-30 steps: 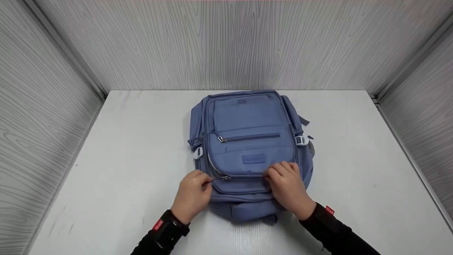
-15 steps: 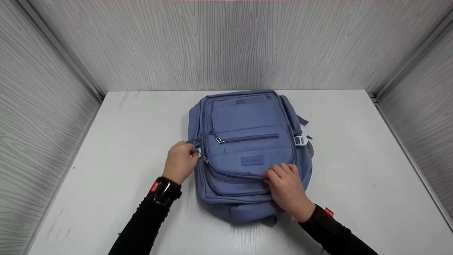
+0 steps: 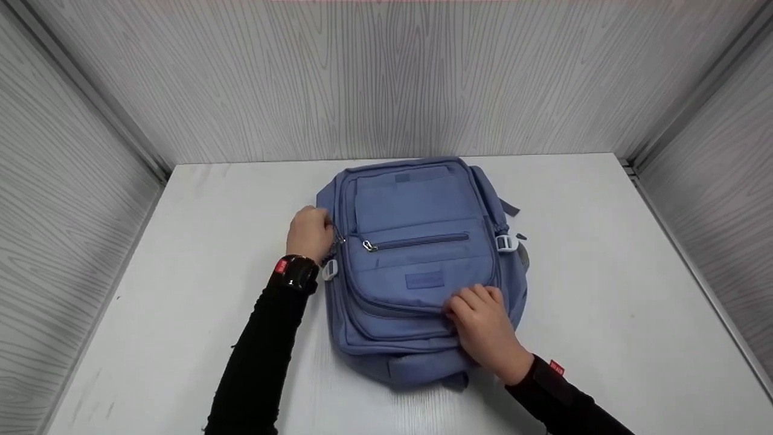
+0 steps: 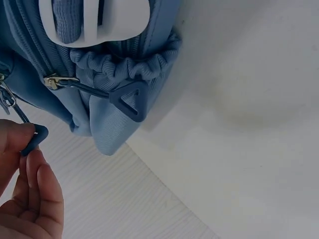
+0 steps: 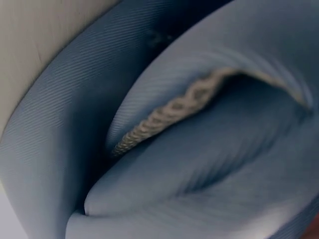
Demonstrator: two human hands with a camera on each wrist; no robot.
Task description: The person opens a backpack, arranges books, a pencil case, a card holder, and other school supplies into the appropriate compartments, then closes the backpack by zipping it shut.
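A blue backpack (image 3: 423, 205) lies on its back on the white table, its front facing up. In the head view my left hand (image 3: 309, 235) is at the bag's left edge. Thumb and finger of that hand pinch a zipper pull (image 4: 35, 139), a blue tab on a cord, in the left wrist view. Another zipper pull (image 4: 130, 102) with a triangular tab hangs beside it, untouched. My right hand (image 3: 483, 329) grips the lower right edge of the front pocket (image 3: 386, 287) with curled fingers. Blue folds and a strip of zipper teeth (image 5: 169, 112) fill the right wrist view.
White buckles (image 3: 507, 243) sit on both sides of the bag. A small zipper (image 3: 416, 241) crosses its front. Grey wood-grain panels (image 3: 386, 78) stand behind and at both sides of the table (image 3: 604, 272).
My left hand has carried the zipper pull from the front pocket's lower edge round and up its left side. The right hand has kept its grip at the lower right edge.
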